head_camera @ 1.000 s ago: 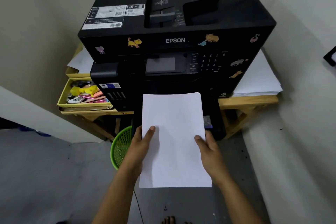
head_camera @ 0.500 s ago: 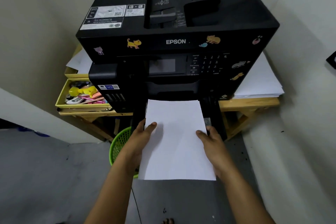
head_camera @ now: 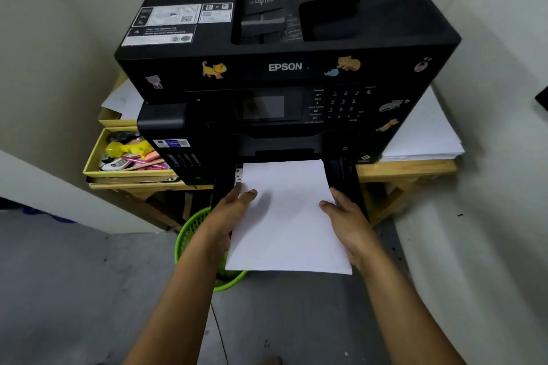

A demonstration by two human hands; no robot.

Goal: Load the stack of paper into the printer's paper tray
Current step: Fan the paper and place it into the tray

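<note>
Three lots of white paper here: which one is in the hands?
The stack of paper at the pulled-out paper tray, gripped by left hand and right hand. The other piles lie beside the printer.

"EPSON" in white capitals sits square on the front band of the black printer point(head_camera: 284, 68), and that is the one brand that reads clean. Below it, the keypad point(head_camera: 344, 104) to the right of the dark screen shows digits in rows, 1 2 3 on top, 4 5 6 under them; the small words beside the keys are too fine to make out. On the lid, the white instruction labels point(head_camera: 181, 22) carry diagrams, a square code and lines of print, all too blurred to read. The blue-and-white sticker point(head_camera: 172, 143) above the ink tanks is unreadable as well.
</note>
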